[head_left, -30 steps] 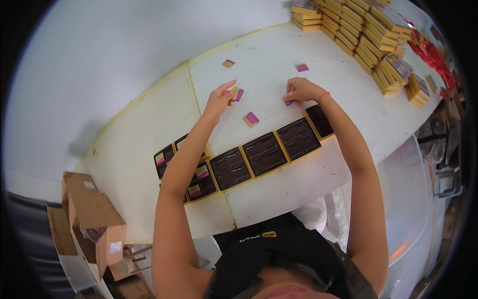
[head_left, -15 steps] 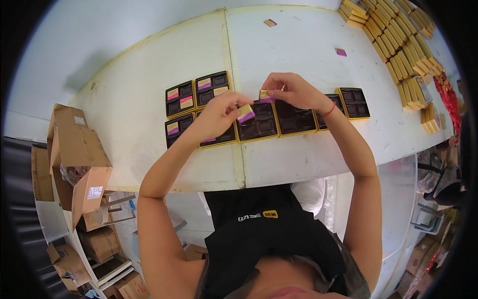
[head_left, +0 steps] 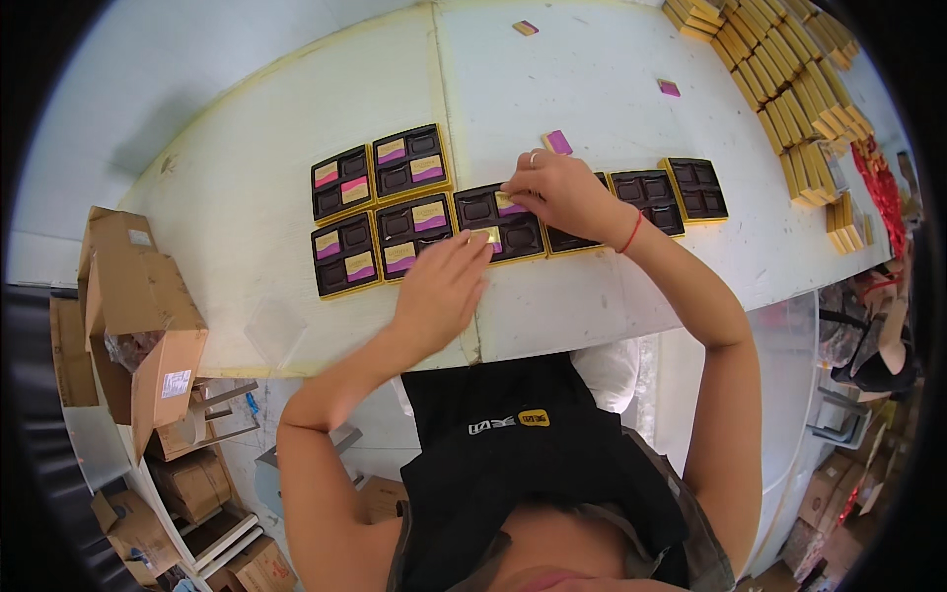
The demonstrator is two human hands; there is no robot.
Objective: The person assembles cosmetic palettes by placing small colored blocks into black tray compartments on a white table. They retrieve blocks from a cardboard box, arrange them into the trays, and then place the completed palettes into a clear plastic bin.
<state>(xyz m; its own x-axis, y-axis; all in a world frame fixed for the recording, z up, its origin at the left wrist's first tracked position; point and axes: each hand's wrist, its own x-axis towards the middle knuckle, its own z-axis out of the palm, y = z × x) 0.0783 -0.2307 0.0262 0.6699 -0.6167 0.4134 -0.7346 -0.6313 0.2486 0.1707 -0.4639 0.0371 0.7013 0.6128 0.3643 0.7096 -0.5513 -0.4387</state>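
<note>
My left hand (head_left: 441, 293) has its fingertips together on a gold-and-purple wrapped square (head_left: 491, 240) at the lower left compartment of a black tray in a gold-edged box (head_left: 522, 240). At the same tray's upper right compartment, my right hand (head_left: 567, 194) pinches another gold-and-purple wrapped square (head_left: 509, 205). To the left, a similar box (head_left: 414, 227) has two wrapped squares set diagonally. A box with pink-and-gold squares (head_left: 341, 184) stands farther left. Partly covered by my right hand is the box just right of the one being filled. A loose purple square (head_left: 558, 143) lies beyond that hand.
Two boxes with bare trays (head_left: 697, 188) end the row at right. Many gold boxes (head_left: 789, 118) are stacked at the far right. Two loose squares (head_left: 669, 88) lie toward the back. Open cardboard cartons (head_left: 148, 316) stand left of the table (head_left: 247, 227).
Both hands have lowered their wrapped squares onto one tray, the left moving down and the right to the left. A loose purple square now shows beyond my right hand. The view has shifted slightly.
</note>
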